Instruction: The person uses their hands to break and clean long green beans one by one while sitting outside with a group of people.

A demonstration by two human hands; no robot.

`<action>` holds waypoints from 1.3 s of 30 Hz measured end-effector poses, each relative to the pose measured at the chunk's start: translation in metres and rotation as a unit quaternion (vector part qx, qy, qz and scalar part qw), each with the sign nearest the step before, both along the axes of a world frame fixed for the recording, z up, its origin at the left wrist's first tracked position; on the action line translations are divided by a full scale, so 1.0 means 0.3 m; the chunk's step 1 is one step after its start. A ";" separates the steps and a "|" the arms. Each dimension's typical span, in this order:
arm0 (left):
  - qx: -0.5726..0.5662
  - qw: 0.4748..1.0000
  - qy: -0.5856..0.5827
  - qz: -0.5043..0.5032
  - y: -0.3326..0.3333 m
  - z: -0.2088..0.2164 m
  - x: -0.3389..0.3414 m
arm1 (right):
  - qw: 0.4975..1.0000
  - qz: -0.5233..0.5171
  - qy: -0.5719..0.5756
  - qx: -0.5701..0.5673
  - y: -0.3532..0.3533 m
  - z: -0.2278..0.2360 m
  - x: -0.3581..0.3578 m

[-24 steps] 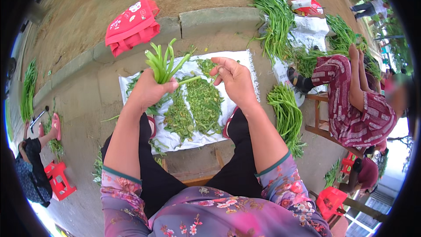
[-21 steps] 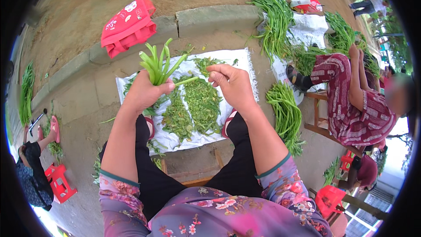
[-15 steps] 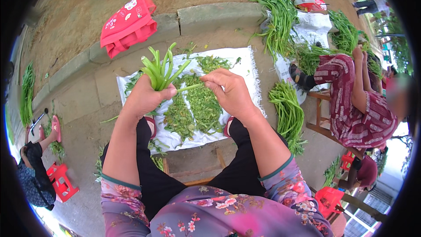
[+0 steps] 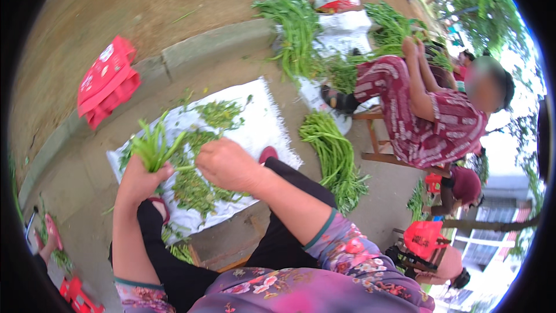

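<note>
A bunch of green leafy-vegetable stalks (image 4: 153, 146) stands upright in my left hand (image 4: 138, 182), its fingers closed round it. One stalk sticks out sideways past my left thumb, and my right hand (image 4: 229, 165) pinches at its end; the fingertips are partly hidden. Below both hands lies a white woven sheet (image 4: 253, 107) with a frayed edge. Picked leaves and scraps (image 4: 194, 190) are heaped on it, and a smaller leaf pile (image 4: 220, 114) lies toward its far side.
A red bag (image 4: 109, 81) rests by the kerb (image 4: 217, 43) at the left. On my right lies a bundle of long green stalks (image 4: 328, 150). Beyond it a person in a maroon patterned outfit (image 4: 399, 104) sits on a wooden chair (image 4: 376, 142), handling greens. More greens (image 4: 292, 29) lie farther off.
My view has swung to the right, so the sheet and bag appear farther left. The bunch stays in my left hand. My right hand stays close to the sideways stalk, its back turned more toward me.
</note>
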State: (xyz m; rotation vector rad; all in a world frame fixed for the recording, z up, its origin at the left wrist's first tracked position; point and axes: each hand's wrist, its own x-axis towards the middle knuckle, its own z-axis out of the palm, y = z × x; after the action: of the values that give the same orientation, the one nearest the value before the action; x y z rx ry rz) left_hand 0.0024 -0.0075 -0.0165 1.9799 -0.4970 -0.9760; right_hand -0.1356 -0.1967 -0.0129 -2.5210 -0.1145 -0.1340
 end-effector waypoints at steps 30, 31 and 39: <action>-0.065 0.993 0.083 0.044 -0.022 0.054 -0.006 | 0.898 -0.284 0.075 0.328 0.027 0.011 0.041; -0.068 0.993 0.085 0.054 -0.016 0.057 -0.010 | 0.893 -0.291 0.097 0.329 0.028 0.014 0.044; -0.083 0.989 0.105 0.058 -0.021 0.055 -0.019 | 0.859 -0.330 0.079 0.384 0.030 -0.001 0.047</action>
State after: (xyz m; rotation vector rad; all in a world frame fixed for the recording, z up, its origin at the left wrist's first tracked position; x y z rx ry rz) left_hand -0.0033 -0.0139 0.0000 1.7154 -0.3302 -1.0219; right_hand -0.1215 -0.1878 -0.0133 -1.6578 0.7391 -0.1954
